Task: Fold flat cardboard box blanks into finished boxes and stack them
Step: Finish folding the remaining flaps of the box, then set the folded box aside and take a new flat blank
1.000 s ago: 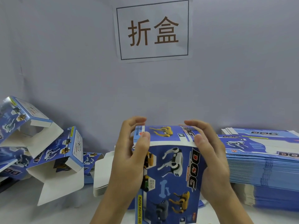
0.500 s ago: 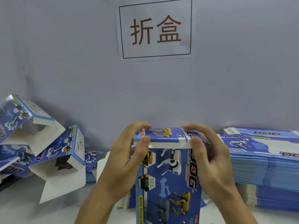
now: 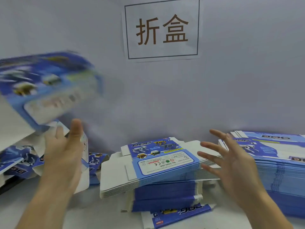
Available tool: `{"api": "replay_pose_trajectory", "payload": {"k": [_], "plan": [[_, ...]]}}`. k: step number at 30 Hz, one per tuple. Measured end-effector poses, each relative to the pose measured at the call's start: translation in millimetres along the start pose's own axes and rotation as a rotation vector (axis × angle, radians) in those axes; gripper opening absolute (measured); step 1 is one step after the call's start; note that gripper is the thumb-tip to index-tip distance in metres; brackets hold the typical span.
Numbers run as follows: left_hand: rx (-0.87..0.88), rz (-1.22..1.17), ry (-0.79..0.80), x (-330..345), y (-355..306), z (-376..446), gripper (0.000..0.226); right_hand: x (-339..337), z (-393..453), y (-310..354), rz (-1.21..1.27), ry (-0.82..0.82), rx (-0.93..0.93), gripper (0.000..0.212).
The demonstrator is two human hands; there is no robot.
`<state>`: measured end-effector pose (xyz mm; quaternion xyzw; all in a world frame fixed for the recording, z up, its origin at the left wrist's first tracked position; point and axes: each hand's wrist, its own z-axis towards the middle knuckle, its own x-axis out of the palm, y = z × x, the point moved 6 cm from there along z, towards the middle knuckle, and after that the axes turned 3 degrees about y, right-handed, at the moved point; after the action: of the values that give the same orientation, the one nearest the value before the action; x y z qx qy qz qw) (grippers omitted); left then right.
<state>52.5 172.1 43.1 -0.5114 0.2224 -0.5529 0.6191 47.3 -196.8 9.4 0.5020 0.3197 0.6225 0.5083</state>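
A folded blue box [image 3: 47, 86] is a blur in the air at the upper left, above the heap of folded boxes [image 3: 19, 161], with no hand touching it. My left hand [image 3: 66, 151] is open just below it, palm up. My right hand [image 3: 231, 164] hovers with fingers spread over the right edge of the centre stack of flat blue-and-white blanks [image 3: 158, 164]. Neither hand holds anything.
A second, taller stack of flat blanks [image 3: 277, 162] stands at the right. One loose blank [image 3: 178, 214] lies at the front of the white table [image 3: 102, 212]. A paper sign [image 3: 162, 28] hangs on the grey wall behind.
Both hands held an upright box over the centre stack. Now the box has left my hands and flies to the left, and both hands are open.
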Motion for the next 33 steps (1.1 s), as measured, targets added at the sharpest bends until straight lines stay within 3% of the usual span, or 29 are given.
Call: {"api": "replay_pose_trajectory", "payload": {"k": [2,4,6,9,13,16,20,22,24,26,27,28,30,31,32,33], "plan": [[-0.022,0.202,0.037,0.8,10.2,-0.4,0.066,6.5,0.0,-3.6,-0.083,0.018,0.001,0.035],[0.137,0.41,0.093,24.7,10.1,-17.3,0.064,14.4,-0.8,-7.1,-0.201,0.044,0.012,0.026],[0.206,0.811,0.337,66.1,26.4,-39.0,0.079,15.7,0.8,-14.2,-0.337,0.038,0.033,0.018],[0.109,1.276,0.587,93.6,69.4,-55.4,0.061,20.9,1.1,-28.0,-0.533,0.113,0.116,0.016],[0.162,1.422,0.643,101.7,63.5,-59.9,0.045,27.8,-0.4,-42.1,-0.662,0.208,0.22,0.016],[0.192,1.389,0.677,108.8,49.4,-65.0,0.044,33.1,-3.8,-42.8,-0.668,0.238,0.269,0.029],[0.34,1.34,0.638,122.0,28.9,-77.4,0.044,48.5,-10.7,-39.9,-0.349,0.255,0.352,0.053],[0.475,1.242,0.64,136.3,17.9,-91.2,0.048,56.0,-10.5,-35.2,-0.204,0.178,0.285,0.045],[0.507,1.09,0.688,150.2,13.3,-103.8,0.054,48.8,-8.6,-28.3,-0.122,-0.037,0.152,0.023],[0.393,0.868,0.676,152.4,14.1,-101.0,0.049,38.3,-7.9,-20.9,-0.043,-0.166,0.073,0.012],[0.353,0.773,0.598,146.9,12.7,-94.3,0.045,34.4,-6.4,-18.0,0.025,-0.162,0.059,0.007],[0.331,0.735,0.474,137.5,9.3,-86.2,0.056,30.7,-5.4,-14.7,0.109,-0.139,0.055,0.009],[0.182,0.682,0.242,112.3,9.3,-70.8,0.104,26.3,-3.6,-8.5,0.25,-0.066,0.039,0.023],[0.022,0.586,0.229,103.5,15.4,-66.2,0.117,26.6,-3.3,-6.6,0.289,-0.025,0.036,0.03],[-0.12,0.428,0.29,100.5,22.5,-65.7,0.113,28.3,-4.0,-5.7,0.315,0.012,0.041,0.037],[-0.21,0.241,0.39,101.5,28.9,-66.4,0.095,29.6,-3.8,-7.1,0.332,0.033,0.047,0.041]]}}
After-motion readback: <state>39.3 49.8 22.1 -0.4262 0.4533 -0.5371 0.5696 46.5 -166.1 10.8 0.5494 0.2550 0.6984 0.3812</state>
